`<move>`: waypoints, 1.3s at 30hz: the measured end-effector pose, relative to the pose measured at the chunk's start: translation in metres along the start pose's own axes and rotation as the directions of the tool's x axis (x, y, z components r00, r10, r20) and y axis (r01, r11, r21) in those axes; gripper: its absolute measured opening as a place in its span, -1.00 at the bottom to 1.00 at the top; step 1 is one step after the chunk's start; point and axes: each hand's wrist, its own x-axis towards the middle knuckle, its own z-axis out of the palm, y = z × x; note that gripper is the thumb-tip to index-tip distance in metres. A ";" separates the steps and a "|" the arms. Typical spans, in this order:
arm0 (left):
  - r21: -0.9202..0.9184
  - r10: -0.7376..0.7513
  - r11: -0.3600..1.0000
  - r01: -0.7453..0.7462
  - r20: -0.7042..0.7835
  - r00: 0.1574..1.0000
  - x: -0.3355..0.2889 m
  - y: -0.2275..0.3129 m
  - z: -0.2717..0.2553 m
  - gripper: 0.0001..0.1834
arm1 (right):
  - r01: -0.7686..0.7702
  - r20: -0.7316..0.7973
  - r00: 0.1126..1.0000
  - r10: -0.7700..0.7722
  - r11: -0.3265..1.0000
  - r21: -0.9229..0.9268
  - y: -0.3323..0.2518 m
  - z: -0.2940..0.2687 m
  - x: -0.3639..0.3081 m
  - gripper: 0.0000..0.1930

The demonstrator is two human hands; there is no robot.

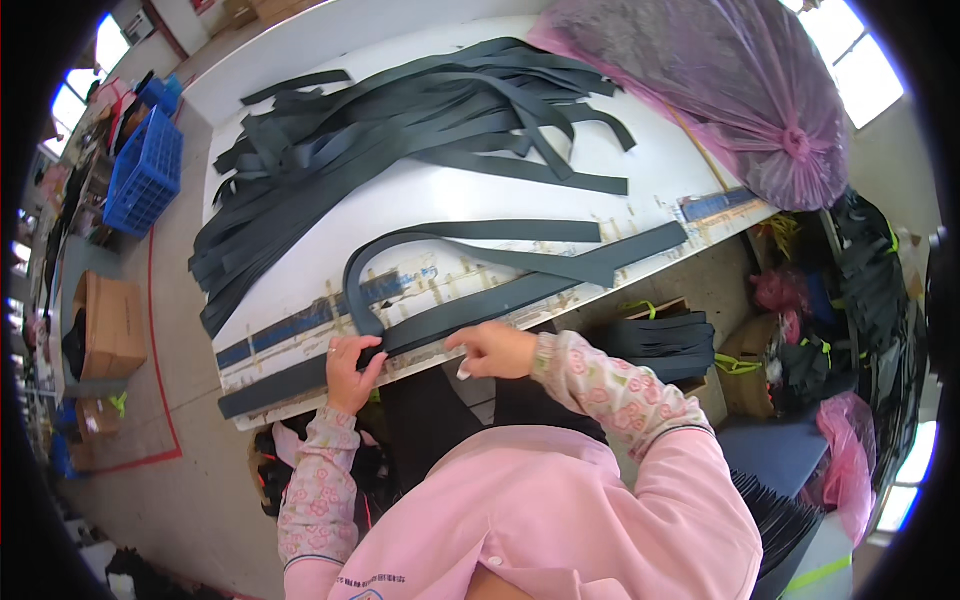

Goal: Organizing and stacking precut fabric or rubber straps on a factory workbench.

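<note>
A long dark grey-green fabric strip (540, 284) lies slantwise along the front edge of the white table (480, 190). A second strip of the same kind (470, 231) loops over it, bending down toward my left hand. My left hand (350, 374) is at the table edge, its thumb and fingers closed on the dark strip beside that bend. To its right, my right hand (500, 350) is just over the edge, index finger pointing left and the other fingers curled. A small white thing (463, 372) shows at its fingertips; its kind is unclear.
A large heap of dark strips (400, 120) covers the table's far side. A pink plastic bag (740, 90) bulges at the far right. Bundled strips (655, 345) stand in a box below the edge. A blue crate (146, 172) and a cardboard box (112, 325) are at left.
</note>
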 end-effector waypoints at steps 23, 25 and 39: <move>0.017 -0.007 1.000 0.008 -0.055 0.998 -0.004 -0.004 0.006 -0.71 | 0.030 -0.376 0.923 -0.087 0.988 -0.153 -0.034 0.066 0.084 -0.89; 0.019 -0.012 1.000 0.013 -0.065 0.998 -0.005 -0.003 0.006 -0.70 | 0.035 -0.399 0.910 -0.113 0.980 -0.196 -0.033 0.070 0.084 -0.91; 0.037 0.000 0.999 0.003 -0.080 0.997 -0.007 -0.005 0.004 -0.67 | 0.016 -0.446 0.888 -0.116 0.975 -0.221 -0.032 0.080 0.092 -0.92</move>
